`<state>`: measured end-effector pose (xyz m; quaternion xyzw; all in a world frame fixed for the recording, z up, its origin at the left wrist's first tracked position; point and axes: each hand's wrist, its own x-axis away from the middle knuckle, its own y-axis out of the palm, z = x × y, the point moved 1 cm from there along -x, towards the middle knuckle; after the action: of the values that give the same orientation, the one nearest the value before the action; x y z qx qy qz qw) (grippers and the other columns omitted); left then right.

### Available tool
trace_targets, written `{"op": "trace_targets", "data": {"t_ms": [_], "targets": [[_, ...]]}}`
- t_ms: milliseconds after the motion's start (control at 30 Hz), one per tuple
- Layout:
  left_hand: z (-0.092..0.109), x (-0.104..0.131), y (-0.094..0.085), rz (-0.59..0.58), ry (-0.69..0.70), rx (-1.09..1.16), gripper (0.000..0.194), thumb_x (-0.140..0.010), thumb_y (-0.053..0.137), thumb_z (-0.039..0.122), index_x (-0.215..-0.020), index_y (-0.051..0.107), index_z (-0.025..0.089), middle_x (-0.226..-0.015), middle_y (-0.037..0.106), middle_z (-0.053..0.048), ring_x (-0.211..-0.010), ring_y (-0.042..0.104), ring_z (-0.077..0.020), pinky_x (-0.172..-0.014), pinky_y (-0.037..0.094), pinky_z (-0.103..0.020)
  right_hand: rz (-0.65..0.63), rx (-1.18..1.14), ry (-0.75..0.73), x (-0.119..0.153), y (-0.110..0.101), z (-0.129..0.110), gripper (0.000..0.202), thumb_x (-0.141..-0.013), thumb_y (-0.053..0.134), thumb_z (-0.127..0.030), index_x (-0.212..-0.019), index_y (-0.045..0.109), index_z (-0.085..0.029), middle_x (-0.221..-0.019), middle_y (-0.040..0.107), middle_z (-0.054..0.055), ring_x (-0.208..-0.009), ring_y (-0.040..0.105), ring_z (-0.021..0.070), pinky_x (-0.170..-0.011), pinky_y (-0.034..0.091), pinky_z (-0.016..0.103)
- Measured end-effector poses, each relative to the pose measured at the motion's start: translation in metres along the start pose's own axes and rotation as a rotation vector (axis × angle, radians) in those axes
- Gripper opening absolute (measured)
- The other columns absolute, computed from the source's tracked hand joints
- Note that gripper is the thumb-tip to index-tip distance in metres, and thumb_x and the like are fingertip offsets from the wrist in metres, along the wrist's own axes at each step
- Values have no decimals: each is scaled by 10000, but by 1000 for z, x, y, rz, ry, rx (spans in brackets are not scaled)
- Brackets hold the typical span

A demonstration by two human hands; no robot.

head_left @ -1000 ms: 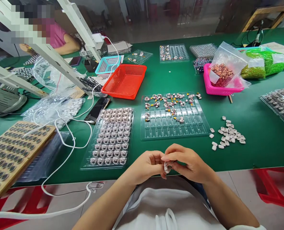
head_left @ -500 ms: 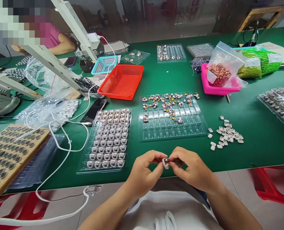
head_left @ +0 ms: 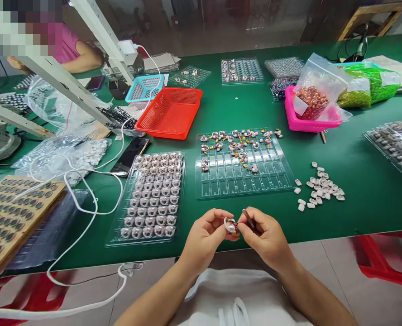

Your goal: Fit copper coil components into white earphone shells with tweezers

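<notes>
Two hands meet just above the counter's (head_left: 374, 203) near edge: the left hand's (head_left: 206, 235) fingers pinch a white part (head_left: 229, 226) with a yellow tab, while the right hand (head_left: 267, 231) has its fingers closed around dark tweezers (head_left: 249, 218), their tips at the part's wires. A partly filled clear tray (head_left: 262, 182) lies just beyond, with loose white caps (head_left: 323, 182) to its right. Left of it, toward the near edge, sits a full tray (head_left: 115, 236). A white cable (head_left: 68, 311) loops over the near left corner, between that tray and a wooden board (head_left: 23, 234). A phone (head_left: 133, 156) and a red basket (head_left: 175, 113) stand farther back; a pink basket (head_left: 304, 124) holds a bag (head_left: 323, 81) toward the far right corner. White posts (head_left: 109, 36) cut across the far left corner, partly hiding a co-worker (head_left: 85, 56).
</notes>
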<state>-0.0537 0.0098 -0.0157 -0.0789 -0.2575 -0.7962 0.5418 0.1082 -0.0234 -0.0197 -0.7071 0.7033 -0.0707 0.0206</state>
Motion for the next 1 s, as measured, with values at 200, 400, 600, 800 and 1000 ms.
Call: {"op": "trace_targets", "data": {"t_ms": [200,400,600,800,1000], "targets": [[3,3,3,64,54,-32,251,-771,805,339,-885,684,151,-743,718,-12,-680,681,-129,-684,572,-233,96,78,-83,4,8,3,88,-852,563,-155,-777,558,-201,-713,489,-31,-580,448,104,-503,370,198],[3,4,3,51,32,0,266,-771,801,351,-888,671,150,-751,719,-13,-669,694,-141,-682,596,-264,21,-4,-47,3,7,4,109,-873,555,-171,-768,551,-201,-728,511,-21,-590,471,109,-507,390,208],[6,3,3,-20,-61,73,319,-737,828,370,-857,641,142,-689,686,8,-589,665,-122,-605,591,-252,16,-16,-167,4,10,6,77,-896,559,-158,-837,561,-207,-792,542,1,-609,514,113,-500,426,209],[12,4,3,-44,-86,54,319,-716,840,372,-822,645,143,-658,673,16,-573,637,-107,-577,571,-227,-14,167,-343,3,5,-1,151,-878,569,-92,-937,576,-231,-840,592,11,-626,519,116,-510,412,215],[14,5,1,-24,-97,14,325,-715,843,377,-852,667,141,-704,717,-13,-639,684,-138,-646,587,-258,-39,195,-364,5,3,-11,248,-853,520,-30,-982,598,-228,-874,622,24,-699,582,123,-547,458,199]]}}
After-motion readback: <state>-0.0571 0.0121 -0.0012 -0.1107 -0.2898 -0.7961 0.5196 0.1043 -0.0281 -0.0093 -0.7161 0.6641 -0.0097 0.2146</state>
